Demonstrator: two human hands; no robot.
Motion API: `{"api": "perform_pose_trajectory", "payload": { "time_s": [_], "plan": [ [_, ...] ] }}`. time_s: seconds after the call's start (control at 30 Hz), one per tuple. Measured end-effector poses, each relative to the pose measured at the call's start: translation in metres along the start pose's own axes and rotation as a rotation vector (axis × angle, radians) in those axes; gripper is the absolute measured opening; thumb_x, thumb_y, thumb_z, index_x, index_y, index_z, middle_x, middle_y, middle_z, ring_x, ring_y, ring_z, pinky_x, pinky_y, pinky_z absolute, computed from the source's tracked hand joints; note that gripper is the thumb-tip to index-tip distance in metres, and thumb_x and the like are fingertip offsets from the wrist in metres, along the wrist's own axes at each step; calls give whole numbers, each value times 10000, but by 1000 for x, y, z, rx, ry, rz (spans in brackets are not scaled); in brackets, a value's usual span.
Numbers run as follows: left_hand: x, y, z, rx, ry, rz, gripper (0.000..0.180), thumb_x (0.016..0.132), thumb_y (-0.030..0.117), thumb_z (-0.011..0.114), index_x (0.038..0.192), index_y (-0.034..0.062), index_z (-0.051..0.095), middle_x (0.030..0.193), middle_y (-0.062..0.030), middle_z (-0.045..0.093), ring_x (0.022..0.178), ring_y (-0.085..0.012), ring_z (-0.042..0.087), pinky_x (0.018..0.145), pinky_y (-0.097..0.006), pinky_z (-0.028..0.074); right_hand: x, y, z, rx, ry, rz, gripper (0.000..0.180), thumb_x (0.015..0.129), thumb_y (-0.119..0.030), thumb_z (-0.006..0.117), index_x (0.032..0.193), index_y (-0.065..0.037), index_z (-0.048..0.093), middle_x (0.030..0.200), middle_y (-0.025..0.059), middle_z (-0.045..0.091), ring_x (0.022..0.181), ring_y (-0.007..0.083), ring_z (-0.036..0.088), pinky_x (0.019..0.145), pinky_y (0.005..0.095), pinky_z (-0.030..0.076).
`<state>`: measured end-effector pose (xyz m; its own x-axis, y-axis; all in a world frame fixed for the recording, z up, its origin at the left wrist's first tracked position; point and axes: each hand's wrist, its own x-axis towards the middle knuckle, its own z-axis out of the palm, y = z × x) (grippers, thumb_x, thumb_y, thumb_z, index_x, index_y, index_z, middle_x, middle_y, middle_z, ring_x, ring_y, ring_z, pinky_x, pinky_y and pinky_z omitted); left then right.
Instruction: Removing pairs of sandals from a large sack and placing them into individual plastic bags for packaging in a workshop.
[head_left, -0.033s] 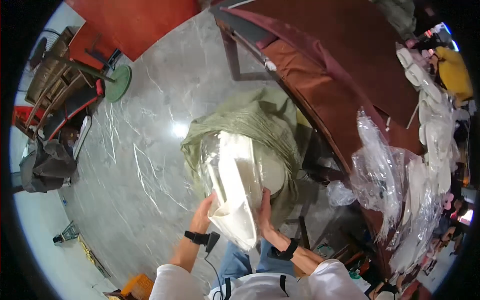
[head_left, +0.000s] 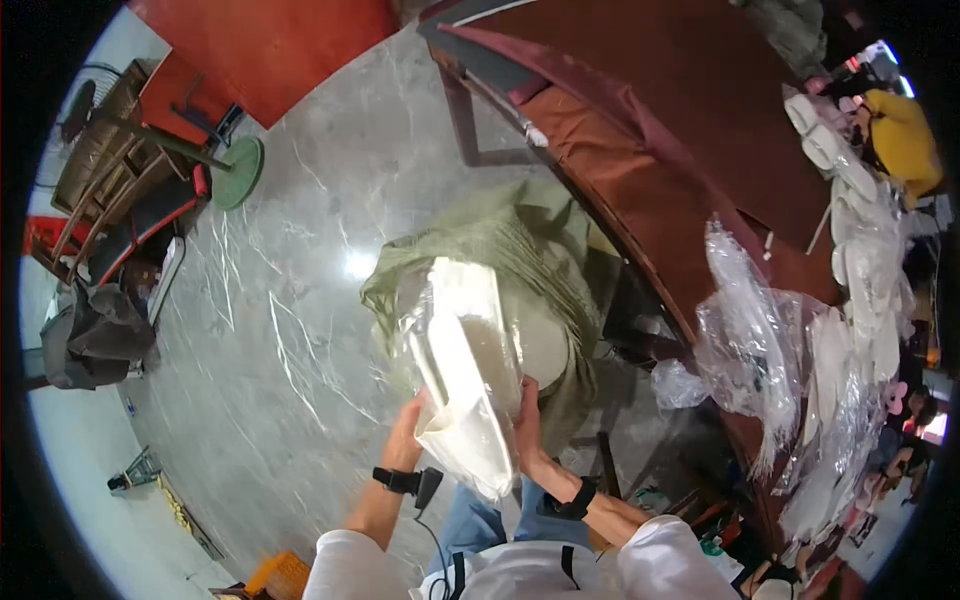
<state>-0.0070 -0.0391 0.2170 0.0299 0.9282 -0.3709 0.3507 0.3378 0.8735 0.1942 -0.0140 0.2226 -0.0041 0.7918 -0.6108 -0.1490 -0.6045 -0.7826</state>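
Between my two hands is a clear plastic bag point(head_left: 465, 370) with long white pieces inside; they look like slippers, though glare hides their detail. My left hand point(head_left: 408, 425) grips the bag's left side with its fingers partly hidden behind it. On the opposite side my right hand point(head_left: 528, 415) is closed on the plastic, thumb along the edge. The bag is held over the mouth of a green woven sack point(head_left: 480, 235) on the floor. Inside the sack, a pale rounded thing point(head_left: 543, 350) shows to the right of the bag.
A brown-covered table point(head_left: 720, 130) runs along the right, bearing crumpled clear plastic bags point(head_left: 750, 330) and a row of white slippers point(head_left: 853, 260). At left stand a green round base point(head_left: 238, 172) and wooden chairs point(head_left: 100, 205). A red panel point(head_left: 270, 50) lies at the far left.
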Motion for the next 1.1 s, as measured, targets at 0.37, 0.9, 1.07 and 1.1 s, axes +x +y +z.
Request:
{"api": "perform_pose_trajectory", "payload": {
  "time_s": [0.37,0.9,1.07,1.1],
  "plan": [
    [-81,52,-1,-902,-195,-349,334,896,191,563,1176,9,553,1097,-132,624,981,-174,609,767,-305,505,-119,-118,10,-270,-200,-113,612,826,-163,642,1327,-106,293,1275,155,476,1196,226,453,974,316,351],
    [-79,204,64,-1127,-752,-287,345,902,208,555,1180,3,550,1083,-130,628,970,-178,616,760,-312,509,-108,-109,-80,34,-150,-291,440,975,-342,434,1303,-51,396,1210,62,513,1046,116,488,925,261,380],
    [-63,272,91,-1214,-853,-109,349,904,213,552,1182,1,549,1079,-130,629,966,-179,618,758,-314,511,-154,-204,-115,344,-231,-86,520,985,-353,394,1381,-23,327,1310,66,462,1156,162,467,996,294,363],
    [-67,283,92,-1228,-871,-66,350,905,214,552,1182,1,549,1079,-130,629,966,-179,619,757,-314,511,-186,-241,-124,293,-139,-209,532,981,-383,384,1349,0,365,1243,84,506,1118,168,481,954,302,378]
  ]
}}
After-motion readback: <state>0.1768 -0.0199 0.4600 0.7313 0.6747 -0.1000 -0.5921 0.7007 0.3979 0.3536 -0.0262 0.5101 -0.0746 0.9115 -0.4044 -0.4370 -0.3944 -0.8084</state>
